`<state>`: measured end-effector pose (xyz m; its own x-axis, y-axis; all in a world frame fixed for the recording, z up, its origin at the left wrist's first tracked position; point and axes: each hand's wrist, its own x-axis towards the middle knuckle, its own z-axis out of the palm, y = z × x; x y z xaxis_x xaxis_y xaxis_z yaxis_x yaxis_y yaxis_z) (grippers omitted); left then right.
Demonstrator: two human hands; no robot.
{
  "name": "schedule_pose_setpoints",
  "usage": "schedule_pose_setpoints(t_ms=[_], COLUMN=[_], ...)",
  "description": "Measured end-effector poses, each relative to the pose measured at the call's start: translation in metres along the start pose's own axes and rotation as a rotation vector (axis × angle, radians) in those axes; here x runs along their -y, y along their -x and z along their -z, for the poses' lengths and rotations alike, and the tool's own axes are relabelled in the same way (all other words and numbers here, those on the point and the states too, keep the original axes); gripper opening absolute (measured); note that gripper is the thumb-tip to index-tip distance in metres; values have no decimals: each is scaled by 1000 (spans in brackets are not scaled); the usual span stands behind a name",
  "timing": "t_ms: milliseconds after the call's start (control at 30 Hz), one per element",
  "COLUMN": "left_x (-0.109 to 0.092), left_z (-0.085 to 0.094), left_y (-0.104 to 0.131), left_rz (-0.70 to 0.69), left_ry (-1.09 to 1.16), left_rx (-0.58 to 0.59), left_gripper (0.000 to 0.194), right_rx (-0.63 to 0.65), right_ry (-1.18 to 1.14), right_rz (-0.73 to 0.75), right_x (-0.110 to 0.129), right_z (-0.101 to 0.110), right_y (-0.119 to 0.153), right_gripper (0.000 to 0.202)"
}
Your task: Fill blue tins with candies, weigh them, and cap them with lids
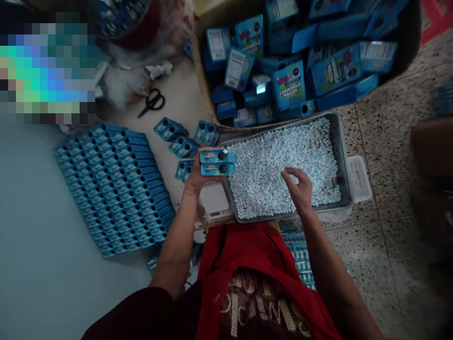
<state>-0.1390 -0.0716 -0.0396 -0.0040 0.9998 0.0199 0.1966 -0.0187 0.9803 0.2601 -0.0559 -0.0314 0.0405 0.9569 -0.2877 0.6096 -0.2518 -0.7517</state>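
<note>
Left hand [194,183] has fingers clamped on two small blue printed cardboard boxes [212,169], held up by left edge of grey rectangular tray [348,160]. Right hand [300,191] over pale blue-white pellets [262,174], fingers curled; cannot tell if they pinch any. Done, seemingly: tight rows of blue boxes [116,189]. Left: few loose groups [184,146] on bench [141,125], jumbled blue cartons [289,87] in big brown box [202,89], plenty of pellets.

Two blue boxes [217,168] held; pale pieces [260,174] in tray [347,177].
</note>
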Motion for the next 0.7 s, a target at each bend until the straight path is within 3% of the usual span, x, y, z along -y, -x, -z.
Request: schedule_pose_setpoints(t_ms=[133, 233, 333, 433, 567, 633, 700], left_x=[3, 20, 47, 74, 95, 99, 99], left_z=[88, 160, 204, 214, 203, 199, 200], left_y=[-75, -153, -219, -256, -268, -267, -266], left_rz=[-52, -77, -32, -32, -81, -137, -217], left_ry=[-39, -149, -192, -191, -211, -248, -286], left_rx=[-122, -58, 61, 203, 304, 285, 144], left_gripper=[119, 136, 126, 115, 110, 110, 112], right_rx=[155, 111, 13, -53, -116, -78, -46], right_ry=[514, 402, 162, 69, 275, 405, 492], right_rz=[32, 139, 330, 496, 571, 549, 519], right_x=[14, 45, 92, 143, 192, 204, 208], right_z=[13, 14, 5, -12, -44, -64, -86], right_y=[-18, -32, -54, -97, -191, -239, -276], right_gripper=[26, 26, 22, 18, 31, 52, 64])
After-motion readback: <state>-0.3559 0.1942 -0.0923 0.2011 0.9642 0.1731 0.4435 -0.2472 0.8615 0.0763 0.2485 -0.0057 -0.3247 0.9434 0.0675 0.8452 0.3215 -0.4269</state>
